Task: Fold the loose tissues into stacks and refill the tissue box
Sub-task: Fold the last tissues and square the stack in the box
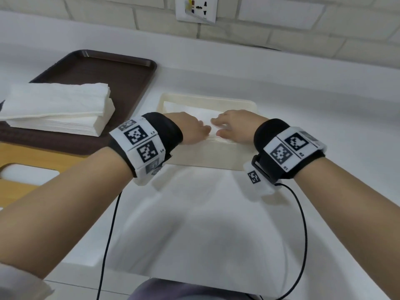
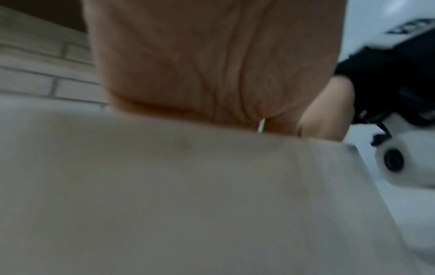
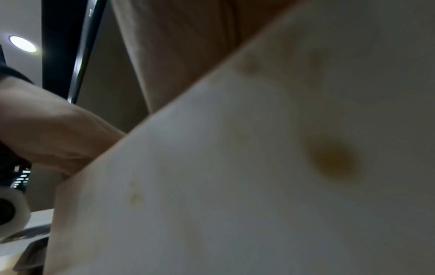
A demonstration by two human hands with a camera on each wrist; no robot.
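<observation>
A cream tissue box stands open-topped on the white counter, toward its back edge below a wall socket. White tissues lie inside it, filling it close to the rim. Both hands reach in from the near side. The left hand lies palm-down on the tissues, fingers extended and flat, grasping nothing. The right hand lies beside it, fingers likewise spread on the tissues, thumb near the front rim, nothing held. Fingertips of the two hands nearly meet. Both wrist views are blurred, showing only the box wall and palms above it. At the counter's left edge, a brown tray carries a folded tissue stack at its near end. A wooden board lies in front of the tray.
</observation>
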